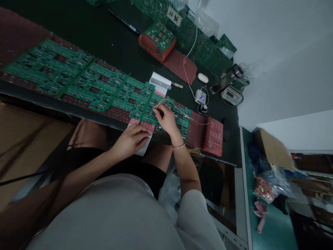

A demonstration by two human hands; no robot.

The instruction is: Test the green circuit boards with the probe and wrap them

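Note:
Several green circuit boards (104, 83) lie in a row on red bubble wrap (118, 113) along the table's near edge. My right hand (166, 118) is over the board at the right end, its fingers pinched round the end of a thin cable (182, 111); the tip is too small to make out. That cable curves right towards a red-wrapped bundle (214, 137). My left hand (131, 139) rests, fingers extended and a little curved, on a white and pink sheet (142, 150) that hangs over the table edge, just left of my right hand.
Behind the boards are a white roll (160, 80), a small device with a lit screen (200, 97), a white oval case (203, 77) and a wrapped board stack (158, 40). A dark bottle (227, 80) lies near a meter (231, 96). A pen (125, 22) is farther back.

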